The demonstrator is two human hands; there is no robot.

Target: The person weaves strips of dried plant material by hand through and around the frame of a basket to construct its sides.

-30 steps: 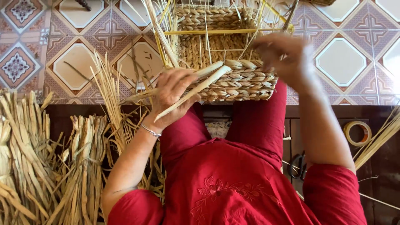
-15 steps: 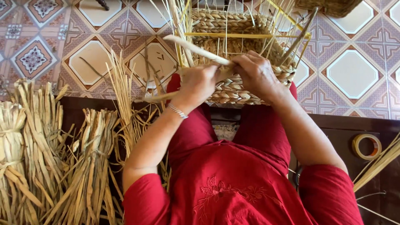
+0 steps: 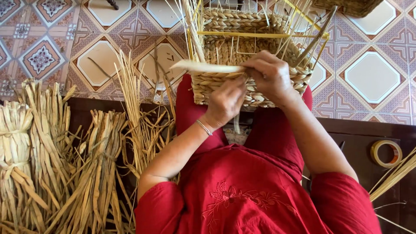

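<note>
Head view: right hand (image 3: 269, 76) fingers pinch a pale reed strip (image 3: 208, 67) running toward 9 o'clock, left hand (image 3: 225, 102) closed beneath it against the half-woven basket (image 3: 253, 52) on the lap; over-bending could crack the dry strip.

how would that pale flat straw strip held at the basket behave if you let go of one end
The pale flat straw strip juts out nearly straight past the right hand, so probably springy, not floppy. It looks thin and dry, likely very light and apt to crease.
</note>
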